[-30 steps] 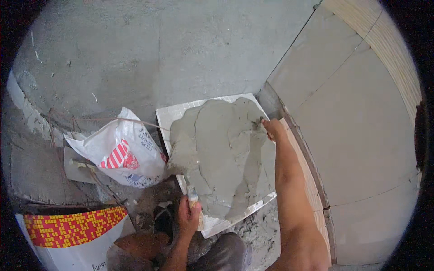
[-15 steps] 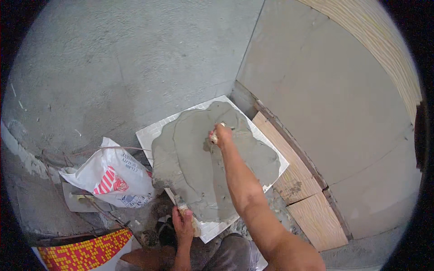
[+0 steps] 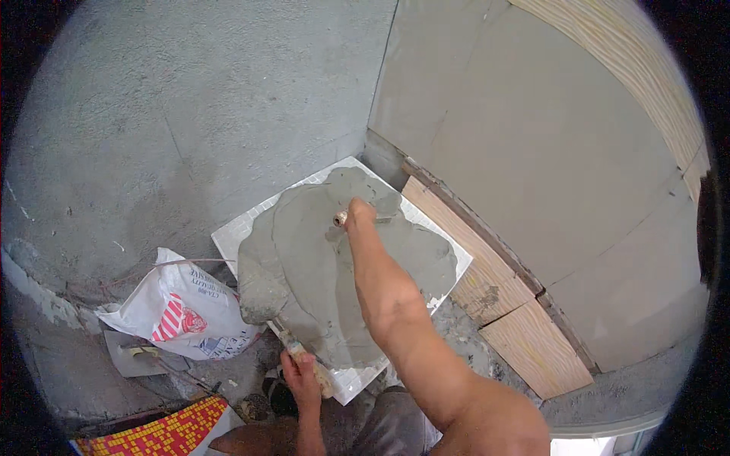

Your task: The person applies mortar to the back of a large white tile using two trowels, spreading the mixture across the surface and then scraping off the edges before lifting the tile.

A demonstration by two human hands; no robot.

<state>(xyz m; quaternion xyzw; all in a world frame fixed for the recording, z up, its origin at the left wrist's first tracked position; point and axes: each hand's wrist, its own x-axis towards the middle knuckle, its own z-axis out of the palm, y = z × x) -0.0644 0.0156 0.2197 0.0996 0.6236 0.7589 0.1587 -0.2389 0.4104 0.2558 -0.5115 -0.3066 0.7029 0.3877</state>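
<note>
A square white tile (image 3: 226,234) lies with its gridded back up, most of it under a thick layer of wet grey mortar (image 3: 312,251). Over the far middle of that layer, my right hand (image 3: 360,213) is closed around a trowel (image 3: 340,220), whose handle end points left. Its thin blade edge shows just right of my fingers, against the mortar. At the tile's near-left edge, my left hand (image 3: 303,378) grips a second, wooden-handled tool (image 3: 315,374). A metal part of it reaches toward a mortar lump at the left; its far end is hidden there.
Left of the tile stands a white bag (image 3: 201,304), with a grey flat plate (image 3: 133,354) beside it. A red-and-yellow patterned bag (image 3: 163,433) lies near left. Wood-look tiles (image 3: 475,277) run along the right wall's base. Two grey walls (image 3: 251,91) meet behind the tile.
The whole view has shifted, moving the scene slightly left. My right hand has turned its trowel, so the handle end points left and the blade edge shows. My left hand keeps its grip.
</note>
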